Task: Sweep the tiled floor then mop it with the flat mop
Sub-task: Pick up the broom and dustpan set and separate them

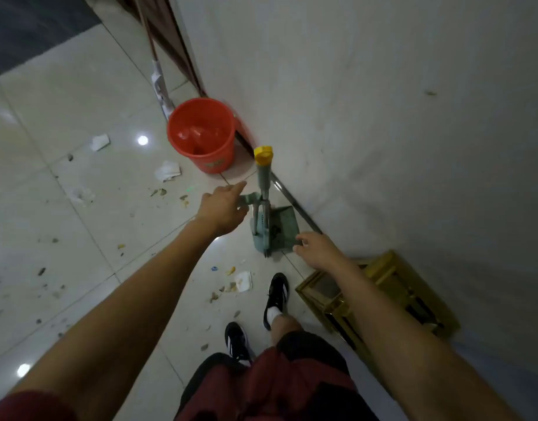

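Note:
A green dustpan (284,227) stands against the wall with a green broom handle topped by a yellow cap (263,156) upright in front of it. My left hand (223,209) reaches out, fingers apart, just left of the handle, not gripping it. My right hand (317,250) hovers at the dustpan's lower right edge, fingers spread, holding nothing. The flat mop (161,86) leans by the door frame behind a red bucket (200,133). Paper scraps (167,171) and crumbs litter the pale tiled floor (79,208).
A yellow wooden stool (380,287) sits against the wall at my right. My two black shoes (275,294) stand on the tiles below the dustpan. The white wall runs diagonally along the right side.

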